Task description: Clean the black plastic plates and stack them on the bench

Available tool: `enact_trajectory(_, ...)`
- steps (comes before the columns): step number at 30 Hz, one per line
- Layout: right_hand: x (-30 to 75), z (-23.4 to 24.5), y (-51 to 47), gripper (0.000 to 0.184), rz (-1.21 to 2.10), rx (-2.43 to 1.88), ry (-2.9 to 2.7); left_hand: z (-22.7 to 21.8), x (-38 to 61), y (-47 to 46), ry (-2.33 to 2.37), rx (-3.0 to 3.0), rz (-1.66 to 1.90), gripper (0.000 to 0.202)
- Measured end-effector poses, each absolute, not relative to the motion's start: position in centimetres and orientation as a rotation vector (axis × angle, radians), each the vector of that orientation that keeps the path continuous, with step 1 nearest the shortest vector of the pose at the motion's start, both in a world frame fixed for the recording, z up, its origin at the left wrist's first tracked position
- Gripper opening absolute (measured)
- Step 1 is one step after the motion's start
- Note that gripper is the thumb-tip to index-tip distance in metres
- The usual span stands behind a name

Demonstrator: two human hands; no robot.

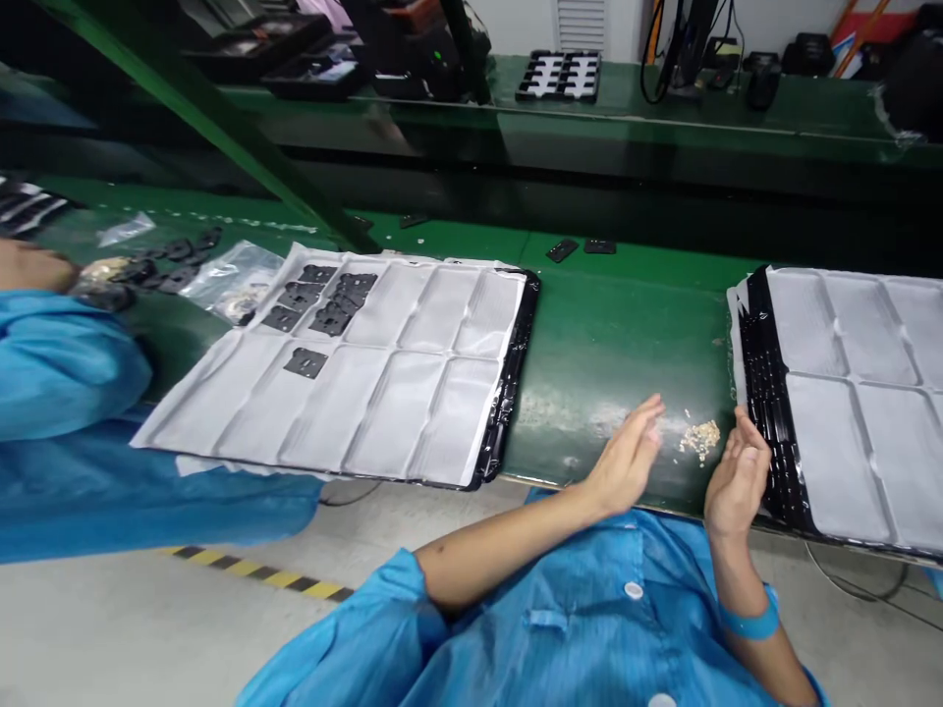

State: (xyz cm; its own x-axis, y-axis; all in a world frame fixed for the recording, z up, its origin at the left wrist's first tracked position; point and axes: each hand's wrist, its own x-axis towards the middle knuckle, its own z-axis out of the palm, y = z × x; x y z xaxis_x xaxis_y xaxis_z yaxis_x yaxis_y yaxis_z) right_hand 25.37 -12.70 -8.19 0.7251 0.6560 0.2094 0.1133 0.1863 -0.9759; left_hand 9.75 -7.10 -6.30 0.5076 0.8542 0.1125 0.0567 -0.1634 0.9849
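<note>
A small heap of tiny gold-coloured parts (699,439) lies on the green tabletop (611,344), with a few strays around it. To its left, my left hand (629,460) rests edge-down near the table, fingers stretched out and holding nothing. My right hand (739,481) stands on the heap's other side, palm turned inward and fingers extended, close against the right-hand stack of black trays (773,393). Both hands are apart from the heap. A blue band (751,617) circles my right wrist.
Left of me, a tray stack covered by white sheet (413,393) carries several flat black parts (343,302). A clear bag (240,283) lies beyond. Two black pieces (582,248) sit at the back. A co-worker's blue sleeve (66,363) reaches in from the left. A green post (221,128) slants overhead.
</note>
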Motion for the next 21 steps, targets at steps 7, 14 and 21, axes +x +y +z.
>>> enact_trajectory(7, 25.4, -7.6, -11.5, 0.053, 0.531, -1.357, -0.724, -6.4, 15.3, -7.3, 0.713, 1.798, 0.698, 0.062)
enact_trajectory(14, 26.1, -7.2, -12.9, 0.058, 0.404, -1.526, -0.897, -6.4, 15.1, -4.8, 0.747, 1.724, 0.828, 0.055)
enact_trajectory(21, 24.9, -7.5, -10.8, 0.057, 0.419, -1.677, -1.282, -5.1, 12.1, -3.6, 0.789, 1.536, 1.019, 0.052)
